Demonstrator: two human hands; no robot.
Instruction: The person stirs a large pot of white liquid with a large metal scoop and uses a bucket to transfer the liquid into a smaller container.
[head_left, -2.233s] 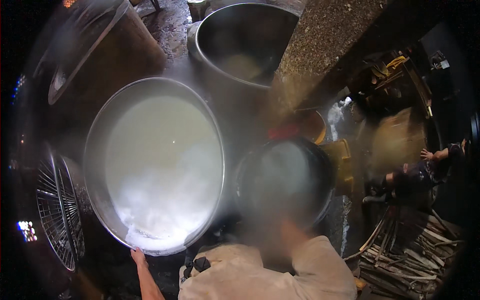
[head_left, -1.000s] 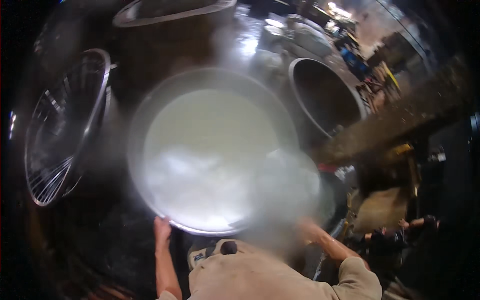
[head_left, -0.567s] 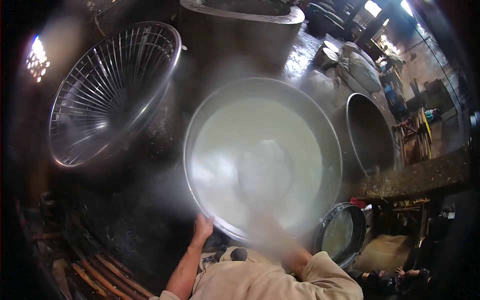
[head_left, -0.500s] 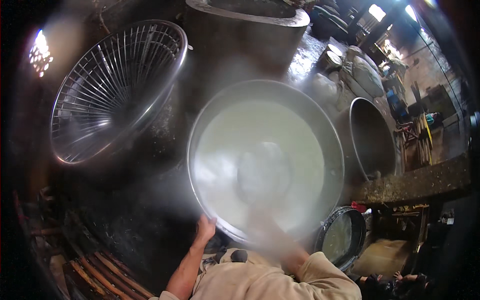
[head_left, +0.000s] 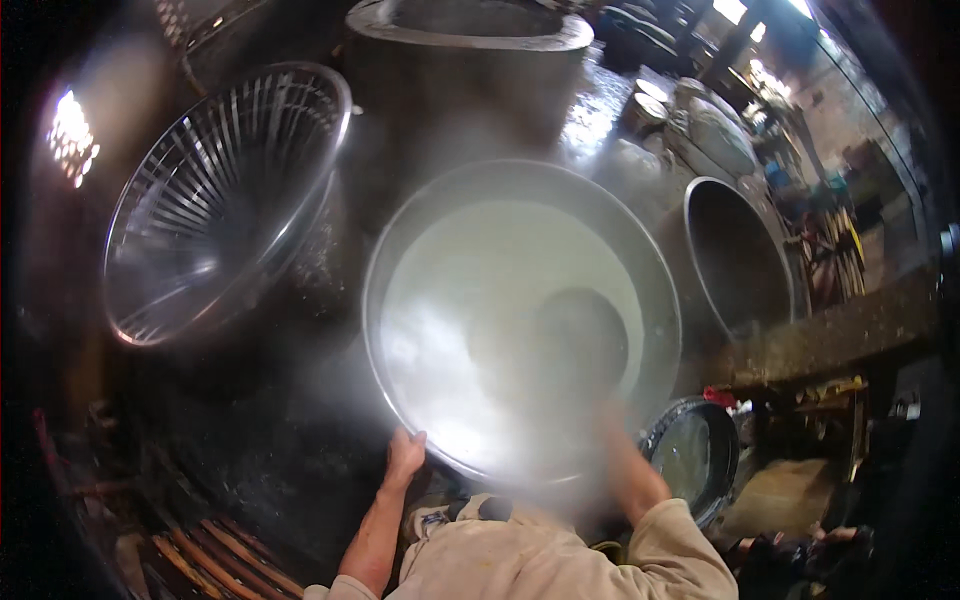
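A large round metal basin [head_left: 655, 270] stands in front of me, holding a pale, milky liquid [head_left: 480, 250] that steams. At its near left rim, my left hand [head_left: 405, 455] is closed, with the thumb on the edge. My right hand [head_left: 618, 430] reaches over the near right rim, smeared by motion and steam. Just beyond it, a round grey scoop [head_left: 585, 335] lies in the liquid and follows that hand. The fingers and any handle are too blurred to make out in detail.
A big slatted metal basket [head_left: 220, 200] tilts at the left. Behind the basin is a thick-rimmed vat [head_left: 470, 40]. To the right are an empty-looking metal tub [head_left: 740, 255], a dark bucket [head_left: 700, 450] with liquid and a ledge [head_left: 830, 335]. Wooden slats [head_left: 225, 560] lie lower left.
My right hand and the round scoop have swept rightward across the liquid. The left hand keeps its hold on the rim. The whole view has shifted slightly.
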